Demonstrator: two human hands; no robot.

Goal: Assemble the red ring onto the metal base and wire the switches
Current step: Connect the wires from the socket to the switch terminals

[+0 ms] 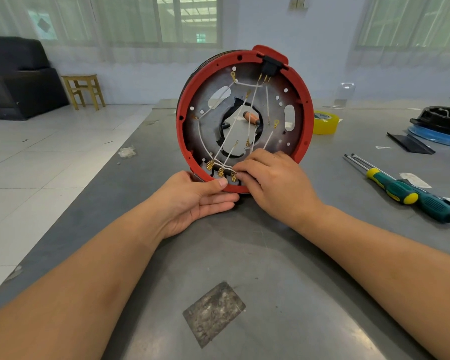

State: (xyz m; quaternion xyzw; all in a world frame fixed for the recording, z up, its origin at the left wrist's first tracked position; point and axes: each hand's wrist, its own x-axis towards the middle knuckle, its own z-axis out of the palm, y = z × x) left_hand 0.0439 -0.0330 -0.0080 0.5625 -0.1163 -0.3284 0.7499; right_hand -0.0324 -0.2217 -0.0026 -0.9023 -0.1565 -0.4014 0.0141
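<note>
The red ring (305,105) sits around the round metal base (208,126), and the assembly stands on its edge on the grey table, its inside facing me. White wires (229,126) with brass terminals cross the base from a black switch (269,64) at the top down to a row of switch terminals (220,171) at the bottom rim. My left hand (198,201) holds the lower rim, thumb on the red ring. My right hand (273,180) pinches a wire terminal at the rightmost bottom switch.
Two green-and-yellow screwdrivers (411,193) lie to the right. A yellow tape roll (325,122) stands behind the ring, an orange-handled tool (251,118) shows through the base's centre hole, and black and blue parts (439,126) lie at far right. The table's left edge (109,162) drops to a tiled floor.
</note>
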